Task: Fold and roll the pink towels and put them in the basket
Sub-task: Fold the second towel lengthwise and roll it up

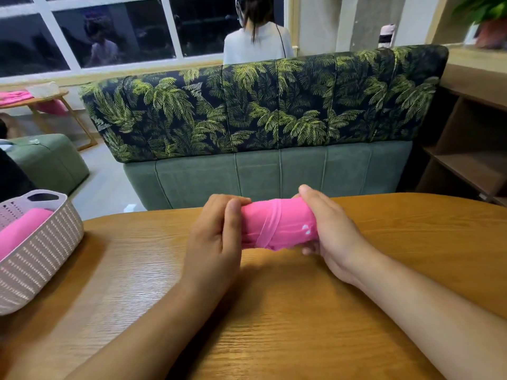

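Note:
A rolled pink towel (277,224) is held just above the wooden table (274,311), lying sideways between both hands. My left hand (216,237) grips its left end, fingers curled over the top. Its right end sits in my right hand (326,229), thumb on top and fingers underneath. A pale woven basket (46,250) stands at the table's left edge. Another rolled pink towel (20,231) lies inside it.
Beyond the table's far edge is a green sofa (274,171) with a leaf-print back. Wooden shelves (466,149) stand at the right. A person (258,37) stands behind the sofa, and a small side table (41,102) with pink cloth is at the far left.

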`<action>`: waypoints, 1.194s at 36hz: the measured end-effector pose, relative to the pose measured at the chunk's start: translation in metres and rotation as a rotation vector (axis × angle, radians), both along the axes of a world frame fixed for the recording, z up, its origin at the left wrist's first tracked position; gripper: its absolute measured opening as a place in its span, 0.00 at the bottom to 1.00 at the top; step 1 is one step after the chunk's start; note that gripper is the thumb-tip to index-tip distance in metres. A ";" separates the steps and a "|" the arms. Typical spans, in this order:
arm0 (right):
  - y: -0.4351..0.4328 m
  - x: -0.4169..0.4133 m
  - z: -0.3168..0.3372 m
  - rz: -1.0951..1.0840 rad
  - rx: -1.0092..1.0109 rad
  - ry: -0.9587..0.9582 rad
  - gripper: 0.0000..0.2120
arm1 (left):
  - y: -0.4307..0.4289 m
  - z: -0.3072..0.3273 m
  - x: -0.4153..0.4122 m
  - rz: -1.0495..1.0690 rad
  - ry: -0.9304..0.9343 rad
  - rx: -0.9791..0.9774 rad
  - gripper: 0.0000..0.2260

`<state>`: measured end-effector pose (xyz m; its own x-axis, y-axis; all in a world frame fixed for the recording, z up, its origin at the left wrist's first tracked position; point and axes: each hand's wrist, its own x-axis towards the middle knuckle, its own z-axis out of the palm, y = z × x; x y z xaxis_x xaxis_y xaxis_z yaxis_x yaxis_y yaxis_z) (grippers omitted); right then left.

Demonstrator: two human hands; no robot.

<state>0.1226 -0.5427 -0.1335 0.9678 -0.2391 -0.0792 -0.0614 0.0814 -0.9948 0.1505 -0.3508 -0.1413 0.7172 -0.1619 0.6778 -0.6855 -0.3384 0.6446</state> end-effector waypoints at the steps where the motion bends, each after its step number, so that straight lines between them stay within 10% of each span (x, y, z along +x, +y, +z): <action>1: 0.000 -0.001 0.000 0.045 0.024 0.093 0.20 | 0.003 0.000 0.002 0.002 -0.073 0.054 0.15; 20: 0.040 -0.066 0.061 0.123 0.075 -0.125 0.06 | 0.036 0.061 -0.040 0.065 0.589 -0.169 0.16; 43: 0.247 -0.140 0.144 0.399 -0.090 -0.245 0.09 | 0.277 0.146 -0.183 0.340 0.337 0.123 0.09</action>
